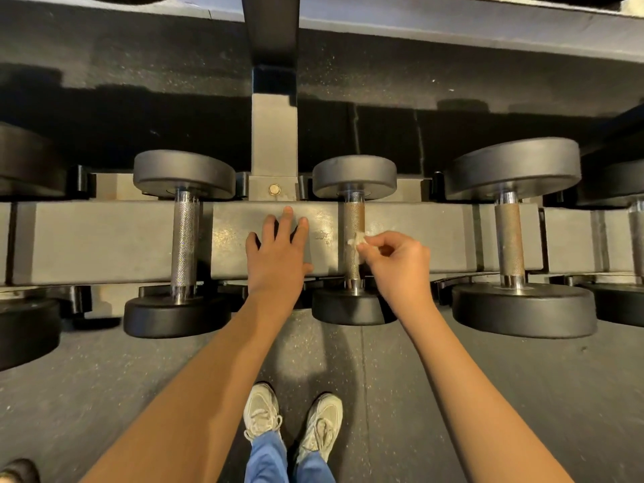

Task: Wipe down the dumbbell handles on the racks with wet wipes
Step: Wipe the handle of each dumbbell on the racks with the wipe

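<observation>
The right grip (400,266) is closed in a pinch, thumb and fingertips curled round a small crumpled white wet wipe (356,239), with the other fingers folded behind. The wipe lies at the tip of that grip, to its left, pressed against the right side of the knurled steel handle (353,217) of the middle black round-headed dumbbell (353,176), about halfway along the bar. That dumbbell rests across the grey painted metal rack beam (104,238), one head beyond the beam and the other hanging over its near edge. The left grip (275,256) holds nothing: it lies flat on the beam with fingers straight and spread, just to the left of the middle dumbbell and apart from it. Straight beyond those fingers, a brass-coloured bolt (274,189) sits at the foot of the grey square upright post (274,134). Further left, a larger black dumbbell with a bright knurled handle (184,238) crosses the beam; well to the right, a bigger black dumbbell with a duller handle (508,238) does the same. Below, pale laced sneakers (261,413) and blue trousers (268,458) stand on the dark speckled rubber floor (488,395).
</observation>
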`<state>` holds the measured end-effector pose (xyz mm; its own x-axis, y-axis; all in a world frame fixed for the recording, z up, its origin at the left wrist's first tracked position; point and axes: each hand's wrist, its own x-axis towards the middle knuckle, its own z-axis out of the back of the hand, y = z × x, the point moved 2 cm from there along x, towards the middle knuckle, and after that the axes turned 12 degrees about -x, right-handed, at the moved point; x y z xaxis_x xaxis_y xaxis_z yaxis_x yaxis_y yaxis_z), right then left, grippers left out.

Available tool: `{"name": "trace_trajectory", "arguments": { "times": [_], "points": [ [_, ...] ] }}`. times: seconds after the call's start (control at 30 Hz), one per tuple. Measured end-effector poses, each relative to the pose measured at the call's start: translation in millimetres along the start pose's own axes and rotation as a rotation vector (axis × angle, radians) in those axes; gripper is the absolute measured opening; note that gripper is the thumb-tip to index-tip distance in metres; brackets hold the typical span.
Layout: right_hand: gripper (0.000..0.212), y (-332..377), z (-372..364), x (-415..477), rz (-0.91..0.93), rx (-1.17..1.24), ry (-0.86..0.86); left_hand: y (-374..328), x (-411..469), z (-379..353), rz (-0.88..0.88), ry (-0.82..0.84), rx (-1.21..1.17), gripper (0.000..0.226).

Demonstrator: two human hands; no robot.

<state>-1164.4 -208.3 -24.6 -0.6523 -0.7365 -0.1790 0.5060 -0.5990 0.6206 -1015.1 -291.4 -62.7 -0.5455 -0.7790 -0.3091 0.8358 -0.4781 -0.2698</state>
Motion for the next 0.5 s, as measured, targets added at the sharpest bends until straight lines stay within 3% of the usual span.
{"name": "trace_trajectory", "arguments": {
  "times": [0.1, 0.33, 0.5],
  "points": [
    [0.007, -8.8, 2.2, -12.2, -0.014, -0.086, 0.135, -0.4, -0.1, -0.2, 0.005, 0.006, -0.003, 0.079],
    [0.007, 20.6, -4.8, 30.3, 0.076, -0.062, -0.163, -0.5, 0.4, -0.2, 0.008, 0.011, -0.031, 0.078],
    [0.007, 9.0, -5.5, 3.8, 0.104, -0.098, -0.149, -1.8, -0.8, 1.2, 0.010, 0.014, -0.048, 0.079]
  ]
}}
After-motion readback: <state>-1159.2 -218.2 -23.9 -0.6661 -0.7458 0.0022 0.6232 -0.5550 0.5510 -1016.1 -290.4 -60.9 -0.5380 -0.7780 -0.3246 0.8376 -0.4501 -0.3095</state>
